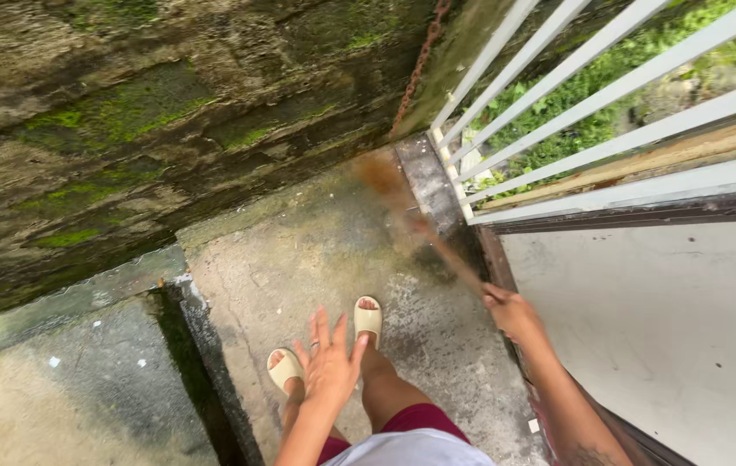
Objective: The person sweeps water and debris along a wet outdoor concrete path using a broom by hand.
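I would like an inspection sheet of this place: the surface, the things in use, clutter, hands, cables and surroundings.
Surface: concrete floor, stained and damp-looking, with a dark gap at a step on its left.
Things in use: broom, motion-blurred, bristles near the far corner.
Clutter: small white scraps on the lower slab.
Hands: right hand grips the broom handle; left hand open, fingers spread, holding nothing.
Cables: none seen; a rusty chain hangs at the wall.
Surroundings: mossy stone wall, white metal railing, pale wall on the right, beige sandals on the feet.

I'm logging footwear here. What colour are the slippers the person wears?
Pale cream slippers, plain, seen best in the head view.
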